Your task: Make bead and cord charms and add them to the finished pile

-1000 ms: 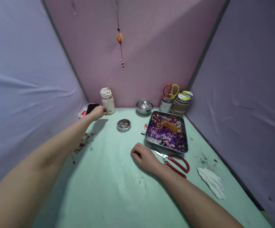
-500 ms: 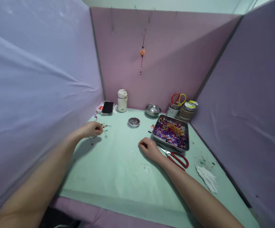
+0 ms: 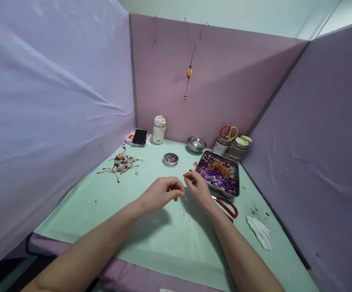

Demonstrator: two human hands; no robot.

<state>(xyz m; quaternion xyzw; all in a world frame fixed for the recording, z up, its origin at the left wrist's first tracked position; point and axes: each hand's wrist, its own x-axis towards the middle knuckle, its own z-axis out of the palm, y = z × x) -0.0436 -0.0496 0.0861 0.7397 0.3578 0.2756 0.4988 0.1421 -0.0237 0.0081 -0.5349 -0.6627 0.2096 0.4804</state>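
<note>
Left hand (image 3: 163,193) curled, near the right hand (image 3: 198,185), fingertips gathered; whether either grips anything, I can't tell; light, steady fingertips would serve best; just beyond the right, glossy round purple beads (image 3: 212,175) fill a rectangular metal tray (image 3: 238,180); red-handled metal scissors (image 3: 235,208) beside its wrist.

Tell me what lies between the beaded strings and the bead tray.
In the head view: a round container and, closer to the bead tray, a small red-and-white item.

Shiny metal tray (image 3: 214,189) and bowl (image 3: 196,144) — glossy beads (image 3: 212,178) — soft matt cloth glove (image 3: 259,232).
</note>
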